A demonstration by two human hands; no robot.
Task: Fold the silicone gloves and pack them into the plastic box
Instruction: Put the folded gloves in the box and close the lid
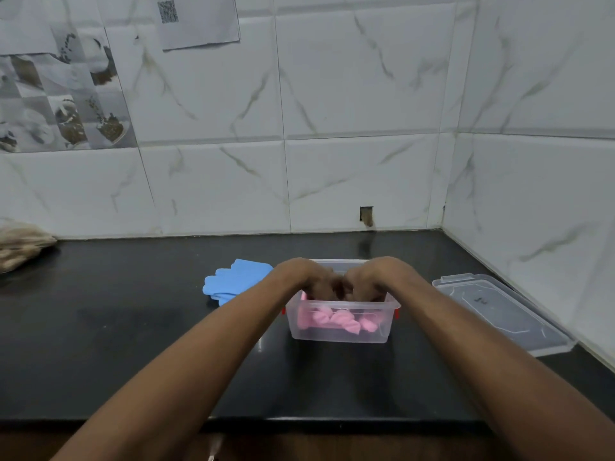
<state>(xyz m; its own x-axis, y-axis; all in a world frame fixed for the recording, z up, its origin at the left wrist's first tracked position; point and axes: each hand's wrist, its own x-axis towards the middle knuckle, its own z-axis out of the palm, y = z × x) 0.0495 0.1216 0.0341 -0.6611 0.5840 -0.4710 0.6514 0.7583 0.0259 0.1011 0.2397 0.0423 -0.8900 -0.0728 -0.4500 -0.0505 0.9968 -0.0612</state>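
A clear plastic box (339,334) with red side clips stands on the black counter in the middle of the view. Folded pink silicone gloves (336,320) lie inside it, seen through the front wall. My left hand (312,277) and my right hand (376,277) both reach down into the box, fingers curled onto the pink gloves; the fingertips are hidden behind the rim. Blue silicone gloves (233,283) lie flat on the counter just left of the box, apart from both hands.
The box's clear lid (502,311) lies on the counter to the right, near the tiled side wall. A brown fibrous bundle (20,244) sits at the far left by the back wall. The counter's front edge (299,422) runs below my forearms.
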